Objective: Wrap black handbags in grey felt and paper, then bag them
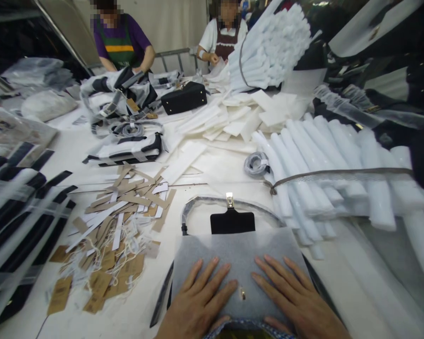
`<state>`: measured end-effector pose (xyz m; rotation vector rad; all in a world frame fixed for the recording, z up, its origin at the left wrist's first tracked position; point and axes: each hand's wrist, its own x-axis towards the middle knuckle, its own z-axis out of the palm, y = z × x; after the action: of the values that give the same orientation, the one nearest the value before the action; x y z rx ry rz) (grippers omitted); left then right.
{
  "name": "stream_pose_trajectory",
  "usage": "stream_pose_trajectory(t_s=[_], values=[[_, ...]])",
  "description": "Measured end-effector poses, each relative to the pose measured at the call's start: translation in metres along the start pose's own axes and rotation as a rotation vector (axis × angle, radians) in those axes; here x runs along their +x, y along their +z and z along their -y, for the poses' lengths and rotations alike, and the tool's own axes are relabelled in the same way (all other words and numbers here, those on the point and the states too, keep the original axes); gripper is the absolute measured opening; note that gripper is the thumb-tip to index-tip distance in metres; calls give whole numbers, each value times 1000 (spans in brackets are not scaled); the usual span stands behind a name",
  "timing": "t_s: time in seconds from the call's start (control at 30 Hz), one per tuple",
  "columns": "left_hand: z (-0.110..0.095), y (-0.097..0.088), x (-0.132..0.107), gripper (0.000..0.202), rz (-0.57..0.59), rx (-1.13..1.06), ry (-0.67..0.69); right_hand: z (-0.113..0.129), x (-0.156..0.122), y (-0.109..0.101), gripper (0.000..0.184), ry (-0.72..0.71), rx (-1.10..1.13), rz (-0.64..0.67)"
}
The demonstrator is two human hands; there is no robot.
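Note:
A black handbag [232, 222] lies in front of me, its flap with a gold clasp [229, 200] pointing away. A sheet of grey foam wrap [237, 254] covers most of its body. My left hand [198, 301] and my right hand [293, 296] both rest flat on the foam sheet, fingers stretched out and spread, side by side. A wrapped strap [198, 205] curves around the bag's far side. A small gold fitting [243, 294] shows between my hands.
Brown and white paper tags [116, 235] lie scattered to the left. White foam rolls [325, 160] tied with a band lie to the right, and flat foam sheets [229, 122] behind. Another black bag [183, 97] stands farther back. Two people [122, 40] work at the far end.

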<state>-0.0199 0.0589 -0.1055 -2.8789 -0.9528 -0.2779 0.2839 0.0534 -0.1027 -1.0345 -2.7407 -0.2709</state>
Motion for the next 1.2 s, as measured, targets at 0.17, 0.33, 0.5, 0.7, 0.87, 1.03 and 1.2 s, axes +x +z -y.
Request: stream_pose_trajectory(t_s=[0.17, 0.33, 0.5, 0.7, 0.87, 1.03, 1.2], values=[[20, -5, 9, 39, -47, -82, -68, -24, 0, 1, 36, 11, 105, -3], [34, -20, 33, 37, 27, -97, -194, -39, 23, -8, 38, 72, 182, 67], [39, -21, 50, 39, 12, -109, -257, -35, 47, -5, 38, 187, 172, 27], [44, -33, 52, 28, -21, -278, -295, -44, 65, -19, 30, 217, 318, 11], [52, -31, 53, 13, -19, -382, -294, -56, 66, -27, 21, 143, 403, 28], [58, -18, 57, 15, 97, -403, -313, -59, 67, -10, 21, 229, 406, 142], [58, -10, 61, 27, 263, -364, -357, -58, 80, 4, 23, 258, 283, 321]])
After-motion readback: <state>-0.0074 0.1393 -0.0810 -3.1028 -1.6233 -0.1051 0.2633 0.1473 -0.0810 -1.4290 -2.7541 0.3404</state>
